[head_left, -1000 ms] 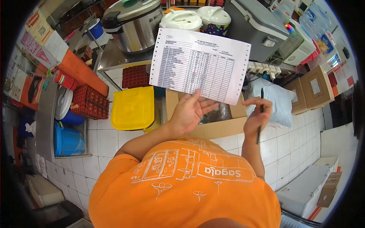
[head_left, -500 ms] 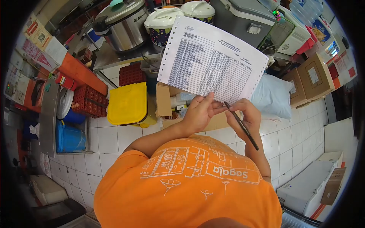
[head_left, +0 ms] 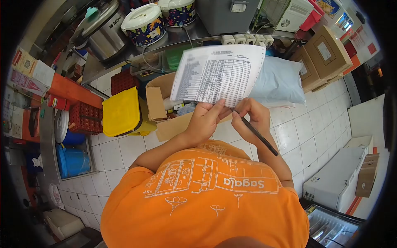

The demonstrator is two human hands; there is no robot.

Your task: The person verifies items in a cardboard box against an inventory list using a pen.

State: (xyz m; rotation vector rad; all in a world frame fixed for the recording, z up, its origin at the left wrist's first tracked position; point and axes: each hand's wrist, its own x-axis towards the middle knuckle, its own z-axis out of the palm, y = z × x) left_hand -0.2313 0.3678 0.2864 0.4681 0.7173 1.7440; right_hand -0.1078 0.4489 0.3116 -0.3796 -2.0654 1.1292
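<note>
A printed sheet (head_left: 219,74) with a table of rows and punched edges stands tilted up before me, its upper edge bent back. My left hand (head_left: 205,121) grips its bottom edge, the thumb on the printed side. Close beside it, my right hand (head_left: 253,120) is closed round a black pen (head_left: 260,137). The pen's upper end slants down to the right, and its tip is near the sheet's lower edge between both hands. Whether the tip touches the paper is too small to tell.
Beyond the sheet is a metal counter (head_left: 165,44) with a large cooker (head_left: 103,35) and patterned rice cookers (head_left: 144,27). On the floor stand a yellow bin (head_left: 121,111), an open carton (head_left: 156,103), a pale blue bag (head_left: 276,80) and brown boxes (head_left: 324,56). A white freezer (head_left: 337,177) is at right.
The view has shifted, and the counter items now appear further left. The sheet sits lower and is more tilted and curved. Both hands keep their hold and have moved slightly left in view.
</note>
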